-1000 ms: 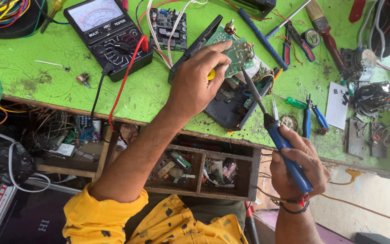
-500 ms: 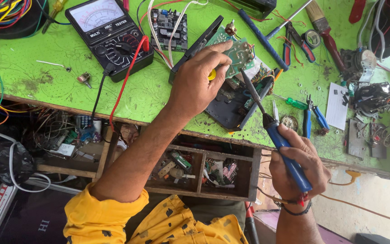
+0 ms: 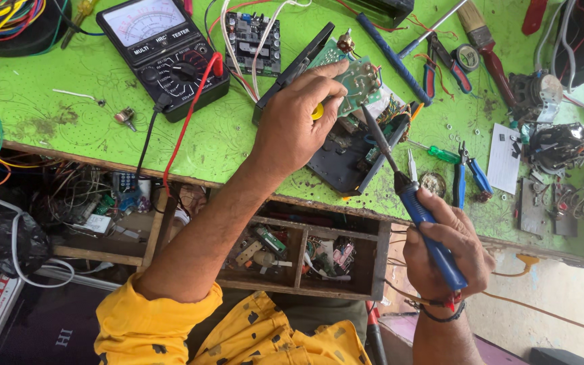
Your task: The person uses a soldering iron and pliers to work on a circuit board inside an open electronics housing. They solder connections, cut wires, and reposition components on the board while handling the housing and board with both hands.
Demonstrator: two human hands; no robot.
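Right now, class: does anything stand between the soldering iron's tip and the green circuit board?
Nothing visible does. The right hand holds the soldering iron, its tip just beside the green circuit board, which the left hand steadies from the other side.

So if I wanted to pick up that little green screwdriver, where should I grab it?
Take the green screwdriver by its green handle, pinching from above. It lies flat on the green table, its thin metal tip pointing left toward the open black case, blue pliers just right.

Bright green bench (image 3: 69, 115); green circuit board (image 3: 354, 80); blue-handled soldering iron (image 3: 419, 215); black multimeter (image 3: 163, 54), red lead (image 3: 190, 115); yellow black-spotted sleeve (image 3: 157, 328).
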